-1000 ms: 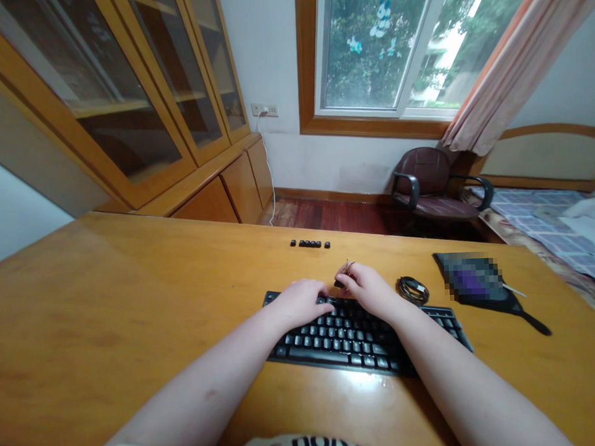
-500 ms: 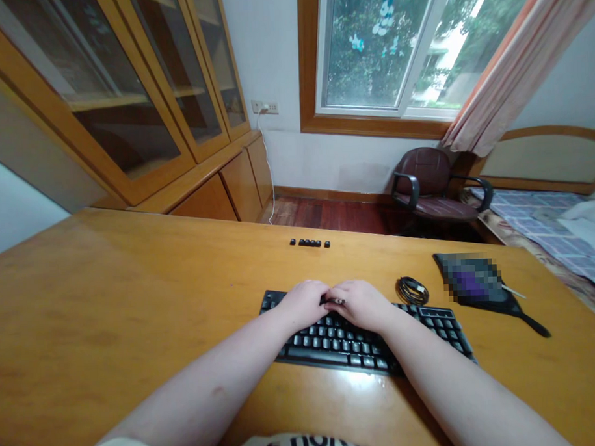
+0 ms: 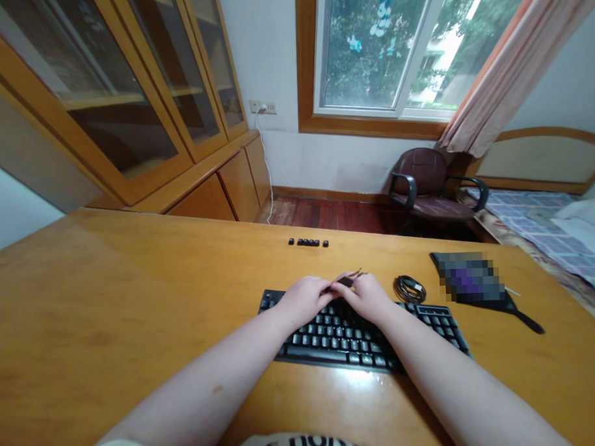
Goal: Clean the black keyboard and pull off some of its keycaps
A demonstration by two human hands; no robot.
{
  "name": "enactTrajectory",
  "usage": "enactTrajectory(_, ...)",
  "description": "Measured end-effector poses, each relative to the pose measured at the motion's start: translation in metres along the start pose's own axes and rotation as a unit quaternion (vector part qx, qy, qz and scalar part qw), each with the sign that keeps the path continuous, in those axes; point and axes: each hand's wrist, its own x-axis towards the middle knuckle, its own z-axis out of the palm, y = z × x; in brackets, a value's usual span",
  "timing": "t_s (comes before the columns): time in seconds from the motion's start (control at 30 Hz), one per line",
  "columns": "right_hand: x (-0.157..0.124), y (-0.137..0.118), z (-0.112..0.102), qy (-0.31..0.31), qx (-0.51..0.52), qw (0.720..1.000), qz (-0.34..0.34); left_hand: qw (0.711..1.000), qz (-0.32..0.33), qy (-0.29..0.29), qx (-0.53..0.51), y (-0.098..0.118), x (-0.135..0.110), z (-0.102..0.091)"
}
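Note:
A black keyboard (image 3: 360, 334) lies on the wooden desk (image 3: 134, 287) in front of me. My left hand (image 3: 303, 299) rests curled on its top rows, fingertips pinched towards the right hand. My right hand (image 3: 366, 294) is closed on a small wire keycap puller (image 3: 352, 278) with a dark keycap in it, held just above the keyboard's top edge. The two hands touch at the fingertips. A short row of loose black keycaps (image 3: 308, 242) lies further back on the desk.
A coiled black cable (image 3: 410, 289) lies right of my hands. Beyond it sits a dark pad (image 3: 470, 282) with a blurred patch, and a black handle pokes out at its right. An armchair (image 3: 430, 186), a bed and cabinets stand behind the desk.
Half a second ago both hands were pressed low on the keyboard; now the right hand has lifted slightly and the puller shows above the fingers again.

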Motion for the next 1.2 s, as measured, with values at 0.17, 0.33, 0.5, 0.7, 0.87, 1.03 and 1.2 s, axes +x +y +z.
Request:
enactTrajectory(0.17, 0.003, 0.007, 0.002, 0.075, 0.082, 0.993, 0.035, 0.996, -0.024, 0.049, -0.063, 0.001, -0.001, -0.003)
enactTrajectory(0.33, 0.004, 0.011, 0.004, 0.096, 0.160, 0.982, 0.041, 0.988, -0.044, 0.091, -0.116, -0.001, 0.001, -0.003)
enactTrajectory(0.5, 0.002, 0.011, 0.005, 0.079, 0.176, 0.981, 0.030, 0.984, -0.057, 0.094, -0.141, -0.003, 0.001, -0.004)
enactTrajectory(0.7, 0.002, 0.011, 0.005, 0.071, 0.207, 0.975, 0.027, 0.987, -0.042, 0.093, -0.126, -0.005, 0.000, -0.004)
enactTrajectory(0.87, 0.002, 0.010, 0.003, 0.046, 0.214, 0.976, 0.004, 0.989, -0.032, 0.088, -0.116, -0.005, -0.001, -0.004)
enactTrajectory(1.03, 0.002, 0.010, 0.001, 0.036, 0.202, 0.979, -0.017, 0.991, -0.018, 0.083, -0.101, -0.006, -0.002, -0.005)
enactTrajectory(1.2, 0.002, 0.010, 0.004, 0.045, 0.209, 0.976, -0.030, 0.990, -0.006, 0.092, -0.105, -0.004, -0.002, -0.007)
